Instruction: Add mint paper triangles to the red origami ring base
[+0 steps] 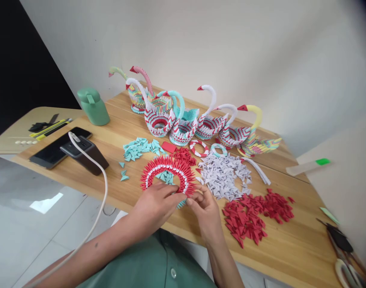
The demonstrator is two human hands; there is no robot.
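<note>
The left hand [157, 204] clamped the spiky, red-and-white folded-paper ring [167, 162], apparently steadying it where the right hand [206, 210] pinched its four-o'clock edge.

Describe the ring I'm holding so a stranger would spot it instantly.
On the wooden table, a row of paper swans stands at the back. Nearer the front edge, the left hand and right hand hold the ring. Unlike two small rings behind it, it bristles with red points.

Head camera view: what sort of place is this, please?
Probably a paper-craft work corner, at home or in a small workshop: beside a wall, a wooden table bears paper swans, loose red pieces and a red-and-white ring.
</note>
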